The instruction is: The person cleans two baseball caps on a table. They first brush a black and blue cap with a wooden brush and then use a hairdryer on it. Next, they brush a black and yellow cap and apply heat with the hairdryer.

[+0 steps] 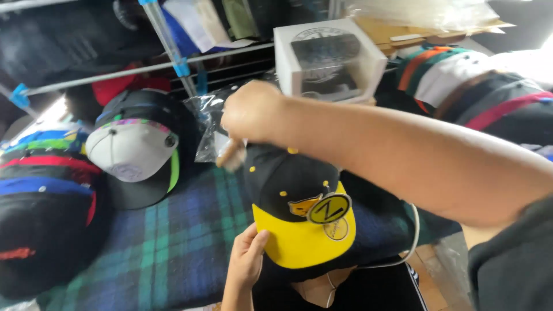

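A black cap with a yellow brim (299, 213) is held over a plaid blanket (173, 242). Its brim edge is gripped by the left hand (249, 256), fingers pressed together. The crown is met by the right hand (250, 115), fingers blurred; their state cannot be told.

A plaid blanket (173, 230) covers the table under a metal rack (144, 68); daylight enters right.

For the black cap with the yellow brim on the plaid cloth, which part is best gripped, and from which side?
Probably the yellow brim, from the near side. It is flat and stiff, juts toward the camera, and its front edge is clear. The left hand already pinches its left corner, while the right hand hovers over the black cap at its rounded crown, which offers less purchase.
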